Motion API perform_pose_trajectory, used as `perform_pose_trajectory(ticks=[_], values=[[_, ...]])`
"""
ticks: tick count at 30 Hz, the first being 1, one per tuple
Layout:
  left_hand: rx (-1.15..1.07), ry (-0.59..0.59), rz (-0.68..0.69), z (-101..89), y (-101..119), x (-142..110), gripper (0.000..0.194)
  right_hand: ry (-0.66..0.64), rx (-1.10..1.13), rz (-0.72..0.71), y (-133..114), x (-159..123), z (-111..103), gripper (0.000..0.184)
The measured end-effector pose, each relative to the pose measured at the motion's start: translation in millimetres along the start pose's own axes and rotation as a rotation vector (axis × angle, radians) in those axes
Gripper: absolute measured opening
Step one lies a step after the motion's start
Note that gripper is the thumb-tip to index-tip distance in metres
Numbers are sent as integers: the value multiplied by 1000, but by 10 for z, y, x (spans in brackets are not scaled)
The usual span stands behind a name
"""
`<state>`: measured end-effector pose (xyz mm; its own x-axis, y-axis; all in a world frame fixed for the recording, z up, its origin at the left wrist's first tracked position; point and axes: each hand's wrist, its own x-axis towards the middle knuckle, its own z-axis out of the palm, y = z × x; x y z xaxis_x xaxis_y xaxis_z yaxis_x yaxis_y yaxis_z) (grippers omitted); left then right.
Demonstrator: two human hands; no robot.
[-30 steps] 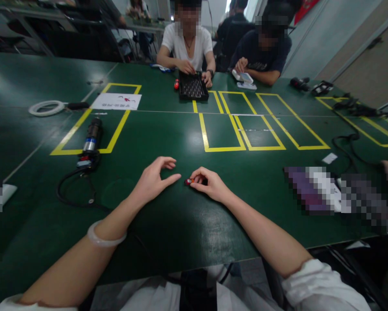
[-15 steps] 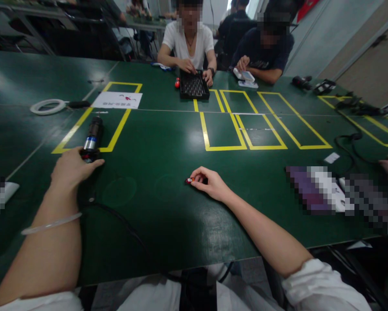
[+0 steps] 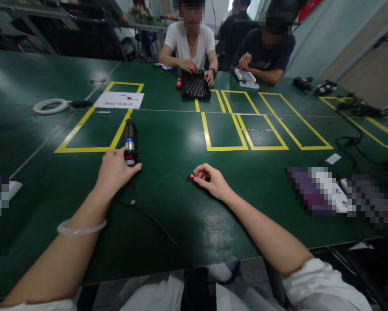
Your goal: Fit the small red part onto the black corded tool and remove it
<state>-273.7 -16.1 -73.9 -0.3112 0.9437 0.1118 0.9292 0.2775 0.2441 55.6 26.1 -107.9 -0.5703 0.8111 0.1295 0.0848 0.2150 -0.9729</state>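
My left hand [image 3: 114, 170] is closed around the near end of a black corded power tool [image 3: 129, 140] with a silver and blue band, which lies on the green table [image 3: 168, 134]. Its black cable [image 3: 148, 214] trails back toward me. My right hand [image 3: 213, 181] rests on the table at the centre, fingers pinched on a small red part [image 3: 191, 176] that sits on the surface. The two hands are well apart.
Yellow taped rectangles [image 3: 226, 131] mark the table. Across it one person handles a black tray [image 3: 195, 86], another holds a white device [image 3: 245, 77]. A white ring [image 3: 49, 106] and a paper sheet [image 3: 119, 99] lie at the left, cables [image 3: 352, 140] at the right.
My left hand left the red part, reached out left, took hold of the power tool and has dragged it rightward toward the centre. My right hand has stayed on the red part.
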Motion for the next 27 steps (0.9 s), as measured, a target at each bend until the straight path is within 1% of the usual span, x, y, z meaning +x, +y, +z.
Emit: perform_pose_trajectory(ticks=[4, 8, 10, 12, 15, 20, 27], values=[[-41, -21, 109, 142, 436, -178, 73, 17, -34, -56, 13, 0, -3, 16], [-119, -29, 238, 243, 892, -404, 76, 29, -131, -111, 16, -4, -23, 9], [-145, -49, 275, 273, 1076, -509, 77, 41, -193, -129, 14, -6, -38, 6], [-173, -71, 302, 292, 1206, -597, 78, 44, -242, -144, 7, -9, -55, 4], [-200, -98, 327, 311, 1299, -686, 79, 26, -303, -172, -13, -19, -77, 1], [-203, -103, 345, 319, 1327, -730, 77, -25, -411, -206, -29, -31, -78, 3], [-122, -97, 353, 294, 1356, -731, 78, 0, -407, -194, -52, -50, -93, 11]])
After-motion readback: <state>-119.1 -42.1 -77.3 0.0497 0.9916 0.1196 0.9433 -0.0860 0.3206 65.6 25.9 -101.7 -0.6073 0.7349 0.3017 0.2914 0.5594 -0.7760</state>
